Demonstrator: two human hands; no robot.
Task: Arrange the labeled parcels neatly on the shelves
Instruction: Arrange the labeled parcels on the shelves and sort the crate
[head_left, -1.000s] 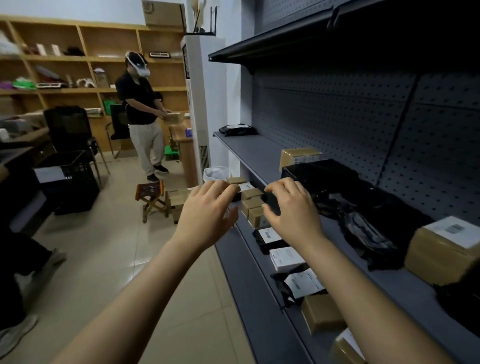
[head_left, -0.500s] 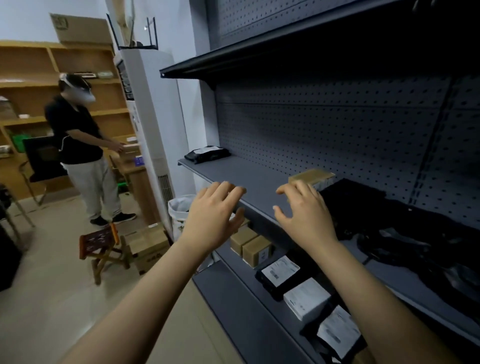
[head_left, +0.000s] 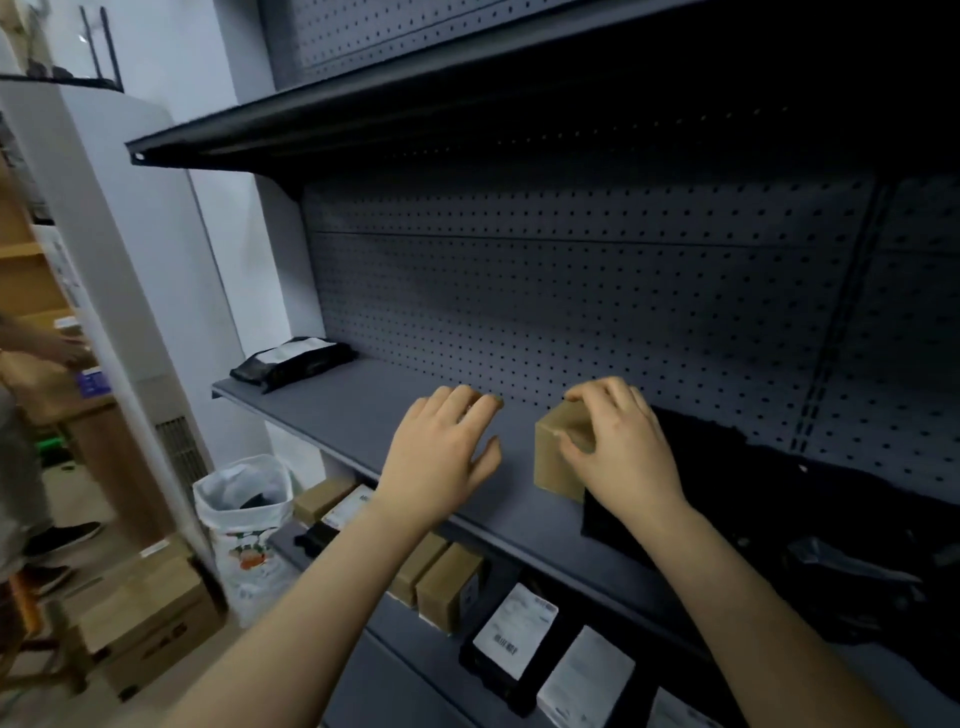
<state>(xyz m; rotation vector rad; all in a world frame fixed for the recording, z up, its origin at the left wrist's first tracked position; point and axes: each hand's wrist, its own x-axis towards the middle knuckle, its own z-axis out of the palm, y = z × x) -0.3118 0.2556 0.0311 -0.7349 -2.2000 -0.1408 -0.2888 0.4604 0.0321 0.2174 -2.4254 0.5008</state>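
Note:
A small brown cardboard parcel (head_left: 557, 457) stands on the grey middle shelf (head_left: 363, 415). My right hand (head_left: 621, 444) grips it from the right, fingers curled over its top and front. My left hand (head_left: 447, 457) hovers over the shelf just left of the box, fingers relaxed, holding nothing. A heap of black plastic mailer bags (head_left: 779, 499) lies on the shelf to the right of the box. At the shelf's far left end lies one black mailer with a white label (head_left: 291, 361).
The lower shelf holds brown boxes (head_left: 447, 587), a labelled black mailer (head_left: 514, 631) and a white box (head_left: 584, 678). A white sack (head_left: 247, 525) and a cardboard carton (head_left: 150, 618) stand on the floor at left. Another person (head_left: 21, 441) stands at the far left.
The view has swung right and up to the middle shelf. Both hands rose from the lower shelf, and my right hand has taken hold of the brown box.

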